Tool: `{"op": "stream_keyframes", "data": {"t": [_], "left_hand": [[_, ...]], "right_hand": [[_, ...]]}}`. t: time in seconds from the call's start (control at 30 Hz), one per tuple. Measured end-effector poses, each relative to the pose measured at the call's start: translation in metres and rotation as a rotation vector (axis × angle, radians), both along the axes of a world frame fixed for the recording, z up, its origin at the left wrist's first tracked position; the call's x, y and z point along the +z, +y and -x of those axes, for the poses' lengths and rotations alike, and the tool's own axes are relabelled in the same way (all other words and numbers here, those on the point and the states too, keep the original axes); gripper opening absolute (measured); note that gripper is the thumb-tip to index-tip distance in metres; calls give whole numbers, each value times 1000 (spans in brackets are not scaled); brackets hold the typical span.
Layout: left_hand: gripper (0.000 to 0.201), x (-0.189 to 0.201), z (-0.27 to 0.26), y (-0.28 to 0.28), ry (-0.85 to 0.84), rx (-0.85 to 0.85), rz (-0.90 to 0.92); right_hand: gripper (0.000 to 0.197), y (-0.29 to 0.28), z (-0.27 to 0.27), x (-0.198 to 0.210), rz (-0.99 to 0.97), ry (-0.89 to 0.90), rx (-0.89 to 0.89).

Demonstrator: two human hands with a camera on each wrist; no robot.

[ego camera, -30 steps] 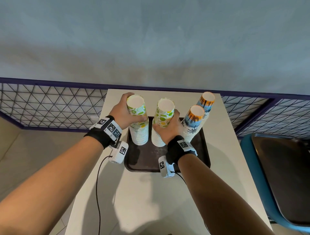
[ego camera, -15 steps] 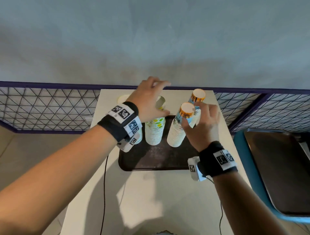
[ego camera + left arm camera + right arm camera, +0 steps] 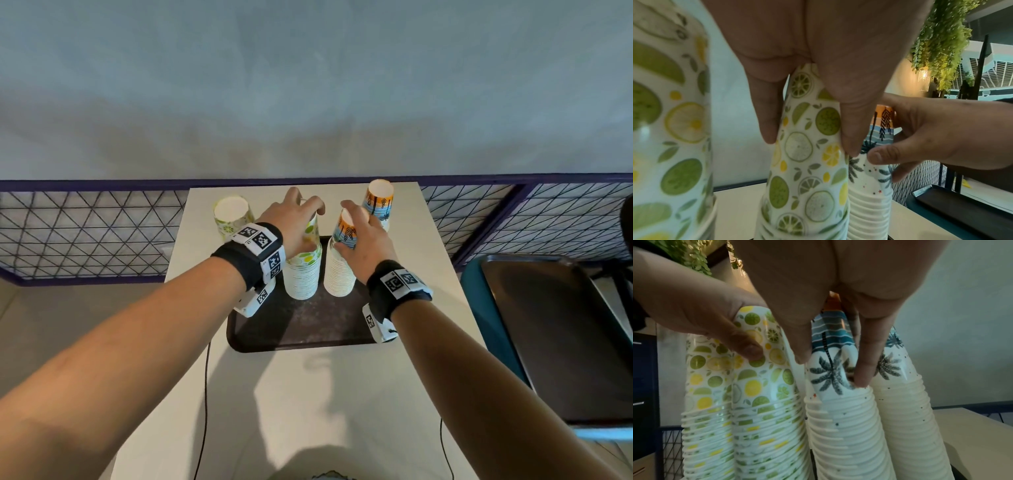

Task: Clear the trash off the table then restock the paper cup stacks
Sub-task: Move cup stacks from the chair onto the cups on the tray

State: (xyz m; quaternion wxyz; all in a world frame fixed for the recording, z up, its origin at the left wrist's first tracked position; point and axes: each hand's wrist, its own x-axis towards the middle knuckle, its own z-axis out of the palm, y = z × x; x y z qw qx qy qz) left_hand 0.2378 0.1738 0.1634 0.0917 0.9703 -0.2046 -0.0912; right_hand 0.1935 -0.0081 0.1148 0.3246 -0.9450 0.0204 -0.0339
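Observation:
Four stacks of upturned paper cups stand at the far end of a dark tray (image 3: 301, 329). My left hand (image 3: 301, 212) grips the top of the second lemon-print stack (image 3: 305, 274), thumb and fingers curled down its sides (image 3: 809, 146). Beside it, my right hand (image 3: 352, 222) pinches the top cup of the near palm-print stack (image 3: 340, 274), fingertips at that cup's rim (image 3: 831, 369). The other lemon-print stack (image 3: 233, 216) stands free at the far left. The second palm-print stack (image 3: 378, 202) stands free at the far right.
The tray lies on a narrow white table (image 3: 308, 394) against a wire mesh fence (image 3: 85, 233) and a grey wall. A teal chair with a dark tray (image 3: 565, 342) on it stands to the right. Thin cables (image 3: 205, 394) hang from both wrists.
Both hands left the two lemon-print stacks' lower parts and shifted one stack to the right. They rose to grip the tops of the second lemon-print and near palm-print stacks.

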Motion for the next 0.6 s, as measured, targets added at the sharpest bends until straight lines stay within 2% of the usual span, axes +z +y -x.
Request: {"op": "stream_keyframes", "data": {"t": [0.17,0.23,0.3,0.37,0.47,0.53,0.6], "left_hand": [[73,3,1,-2,23,6,-22],[89,6,0,-1,39,14,-40],[109,12,-2,0,22,22,-67],[118,21,-5,-1,-50,0,-73],[113,33,-7,-14,-103,-73,-15],[107,36,-8,-30,-89,-120,-11],[101,36,-7,-46,-78,-166,-63]], "right_hand": [[81,-4,-2,2,33,11,56],[83,-8,2,9,74,8,81],[80,-17,5,24,87,-98,59],[74,-32,3,44,22,-211,-16],[59,-59,-22,67,-12,-307,-97],[58,-73,-46,74,53,-252,-94],[65,-78,-65,75,124,-121,-38]]}}
